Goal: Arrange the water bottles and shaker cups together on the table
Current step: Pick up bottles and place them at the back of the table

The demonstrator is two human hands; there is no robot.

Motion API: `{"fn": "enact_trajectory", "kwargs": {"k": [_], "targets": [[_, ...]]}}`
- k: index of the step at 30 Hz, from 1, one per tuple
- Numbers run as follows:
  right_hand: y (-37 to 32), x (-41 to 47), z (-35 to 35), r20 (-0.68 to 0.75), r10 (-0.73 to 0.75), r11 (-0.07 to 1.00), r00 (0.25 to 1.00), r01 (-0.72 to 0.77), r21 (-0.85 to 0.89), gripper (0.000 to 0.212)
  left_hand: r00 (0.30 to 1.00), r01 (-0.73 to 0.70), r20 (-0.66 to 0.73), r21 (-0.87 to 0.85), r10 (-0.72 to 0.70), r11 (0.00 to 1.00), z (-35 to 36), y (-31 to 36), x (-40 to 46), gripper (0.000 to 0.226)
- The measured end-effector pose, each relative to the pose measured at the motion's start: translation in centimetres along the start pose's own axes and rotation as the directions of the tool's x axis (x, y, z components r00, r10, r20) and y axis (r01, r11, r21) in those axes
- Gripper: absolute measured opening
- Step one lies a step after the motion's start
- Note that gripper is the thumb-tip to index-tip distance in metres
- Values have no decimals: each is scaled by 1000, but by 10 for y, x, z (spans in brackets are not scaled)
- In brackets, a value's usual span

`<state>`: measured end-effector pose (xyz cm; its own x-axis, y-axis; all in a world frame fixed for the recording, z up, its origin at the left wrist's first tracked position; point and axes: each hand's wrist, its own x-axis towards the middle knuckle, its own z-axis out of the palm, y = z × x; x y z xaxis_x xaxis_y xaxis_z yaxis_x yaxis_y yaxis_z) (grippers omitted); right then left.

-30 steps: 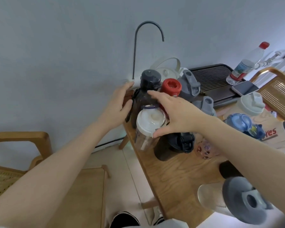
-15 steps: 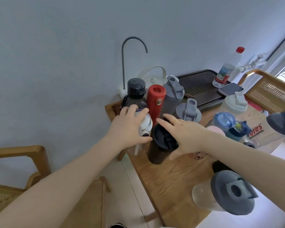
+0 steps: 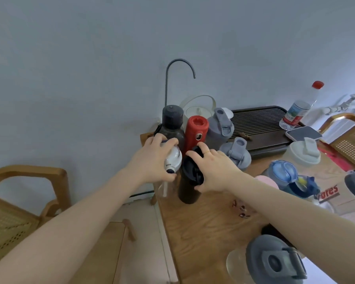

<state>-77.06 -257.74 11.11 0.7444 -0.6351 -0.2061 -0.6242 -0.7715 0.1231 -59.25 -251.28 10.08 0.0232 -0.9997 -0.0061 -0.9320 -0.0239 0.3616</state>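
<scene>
The left hand (image 3: 155,159) is now clamped over the white lid of the clear bottle (image 3: 172,160), fingers curled round the top, and the right hand (image 3: 212,171) has dropped onto the black lid of the dark shaker cup (image 3: 190,181), thumb on the near side and fingers draped over the far edge. A second ago the left was up by the dark smoky bottle (image 3: 171,126) at the back and the right was the one reaching over the white lid, so they've basically each settled on their own container. To me that says the two front ones are being nudged tight into the cluster at the far left corner of the counter (image 3: 203,232), where the red bottle (image 3: 196,133) and grey shaker (image 3: 219,128) already stand shoulder to shoulder. Both forearms come in from the near side, low and nearly straight, wrists bent down a bit, palms facing the lids. Plenty left though: the blue-lidded bottle (image 3: 285,177), the pale green-lidded cup (image 3: 302,154), the second grey shaker (image 3: 237,155) and the big grey-lidded cup (image 3: 273,261) near the front edge are all sitting apart to the right, so I'd guess it's maybe half done.
</scene>
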Motion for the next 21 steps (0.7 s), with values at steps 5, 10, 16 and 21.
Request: {"fn": "enact_trajectory", "kwargs": {"k": [5,10,16,21], "targets": [[11,6,-2,-67,-62,994,996,56,-92,99,1000,16,13,-7,-16,1000,-1,6,-6,86],[17,8,3,-151,-97,992,984,83,-97,95,1000,29,-3,-18,-29,999,-1,14,-13,84],[22,-5,9,-251,-200,979,947,203,-11,98,996,86,-24,-56,-87,995,1,19,-13,85],[74,-19,1,-395,376,898,838,-224,380,68,989,109,-91,-57,-114,992,5,25,-17,78]]}}
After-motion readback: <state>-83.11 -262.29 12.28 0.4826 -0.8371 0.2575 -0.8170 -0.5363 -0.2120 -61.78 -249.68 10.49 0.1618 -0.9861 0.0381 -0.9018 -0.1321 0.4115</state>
